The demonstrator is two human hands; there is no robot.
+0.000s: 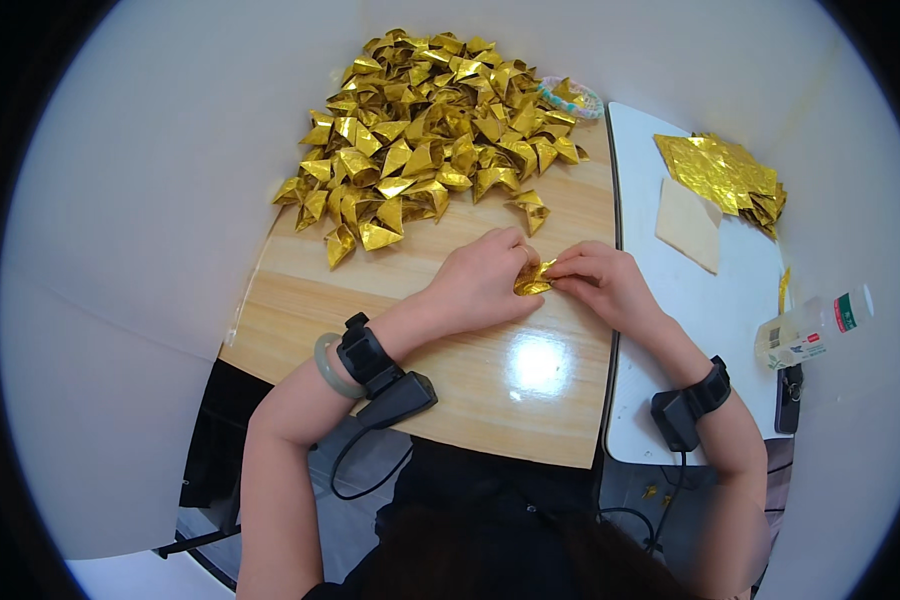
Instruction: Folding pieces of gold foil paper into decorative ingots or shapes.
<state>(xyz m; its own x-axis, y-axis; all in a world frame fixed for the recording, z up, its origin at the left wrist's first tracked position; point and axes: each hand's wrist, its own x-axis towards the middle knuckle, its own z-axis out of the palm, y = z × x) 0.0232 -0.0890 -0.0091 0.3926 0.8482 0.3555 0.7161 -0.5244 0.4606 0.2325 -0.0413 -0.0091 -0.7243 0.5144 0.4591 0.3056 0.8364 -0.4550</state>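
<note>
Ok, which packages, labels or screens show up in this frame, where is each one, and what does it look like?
Plastic bottle: lying on its side at the right edge of the white table, clear body, white cap.
Bottle label: band near the cap, green, red and white, with a barcode patch further down the body.
Dark flat device: just below the bottle, possibly a phone; its screen cannot be made out.
No signs in view.

A clear plastic bottle (pixel 812 328) with a white, red and green label lies on its side on the white table (pixel 730 310), well to the right of the right hand's fingers (pixel 570 268).
</note>
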